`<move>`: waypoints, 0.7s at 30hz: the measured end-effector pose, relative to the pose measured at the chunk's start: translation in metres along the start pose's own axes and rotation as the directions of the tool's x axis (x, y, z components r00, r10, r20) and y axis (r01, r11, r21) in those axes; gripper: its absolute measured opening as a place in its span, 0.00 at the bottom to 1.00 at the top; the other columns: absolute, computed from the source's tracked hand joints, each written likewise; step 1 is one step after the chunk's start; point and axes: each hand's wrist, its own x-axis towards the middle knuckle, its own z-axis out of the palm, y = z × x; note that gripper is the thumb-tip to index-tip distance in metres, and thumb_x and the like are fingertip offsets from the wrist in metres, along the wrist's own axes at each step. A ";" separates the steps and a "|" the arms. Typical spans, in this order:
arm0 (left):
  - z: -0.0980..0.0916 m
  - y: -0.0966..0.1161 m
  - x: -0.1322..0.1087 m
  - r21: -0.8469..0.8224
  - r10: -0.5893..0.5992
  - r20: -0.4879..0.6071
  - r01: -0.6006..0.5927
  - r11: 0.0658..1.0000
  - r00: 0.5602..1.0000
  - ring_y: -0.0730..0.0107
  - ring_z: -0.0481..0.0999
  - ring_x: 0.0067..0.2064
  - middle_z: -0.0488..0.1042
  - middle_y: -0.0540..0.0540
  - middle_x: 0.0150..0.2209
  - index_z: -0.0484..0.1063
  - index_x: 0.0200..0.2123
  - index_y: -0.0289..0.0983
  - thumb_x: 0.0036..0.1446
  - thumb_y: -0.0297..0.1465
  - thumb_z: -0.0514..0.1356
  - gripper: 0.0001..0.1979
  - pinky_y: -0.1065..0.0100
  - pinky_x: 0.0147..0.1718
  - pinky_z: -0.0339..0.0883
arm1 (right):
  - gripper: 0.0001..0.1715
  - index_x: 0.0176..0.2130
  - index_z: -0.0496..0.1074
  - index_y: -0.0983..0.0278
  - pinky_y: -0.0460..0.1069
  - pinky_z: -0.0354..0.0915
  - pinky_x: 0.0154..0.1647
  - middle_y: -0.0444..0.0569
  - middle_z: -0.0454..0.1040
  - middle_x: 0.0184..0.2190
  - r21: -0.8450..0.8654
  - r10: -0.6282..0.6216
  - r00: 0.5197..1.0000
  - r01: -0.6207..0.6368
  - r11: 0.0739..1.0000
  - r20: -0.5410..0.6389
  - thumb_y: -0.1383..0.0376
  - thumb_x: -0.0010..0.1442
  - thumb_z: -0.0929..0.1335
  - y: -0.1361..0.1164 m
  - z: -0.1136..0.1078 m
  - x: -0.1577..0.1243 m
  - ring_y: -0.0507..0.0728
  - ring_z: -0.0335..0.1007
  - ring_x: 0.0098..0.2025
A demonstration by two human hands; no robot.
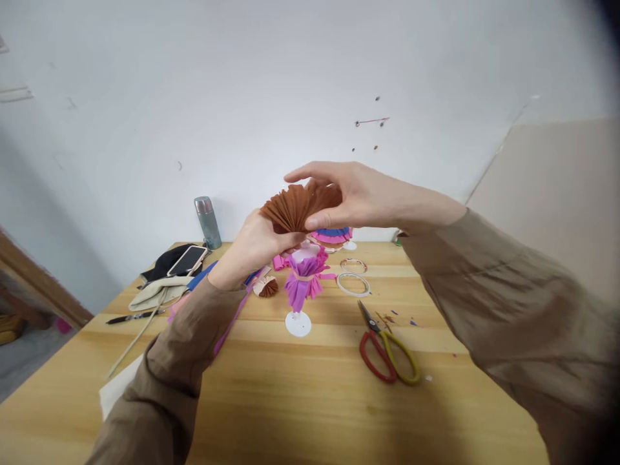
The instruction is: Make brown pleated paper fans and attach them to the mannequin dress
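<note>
A brown pleated crepe-paper piece, fanned out like a ruffle, is held up above the table. My left hand grips it from below on the left. My right hand closes around its right side, thumb in front and fingers over the top. Below them a small figure in a purple and pink crepe-paper dress stands on a white round base. Behind my hands, partly hidden, is a ruffled pink and blue paper piece.
Scissors with red and yellow handles lie at the right, near paper scraps. Tape rolls lie behind them. A small brown and cream paper piece, a phone, a pen and a thermos are at the left.
</note>
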 end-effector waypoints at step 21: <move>-0.015 -0.050 -0.004 0.130 -0.162 0.130 0.145 0.981 0.978 0.67 0.74 0.34 0.76 0.48 0.31 0.75 0.35 0.35 0.56 0.35 0.55 0.12 0.68 0.34 0.68 | 0.09 0.29 0.75 0.67 0.46 0.63 0.23 0.44 0.73 0.22 0.348 0.137 0.985 -0.167 0.923 0.108 0.62 0.50 0.73 0.062 0.012 0.009 0.50 0.67 0.24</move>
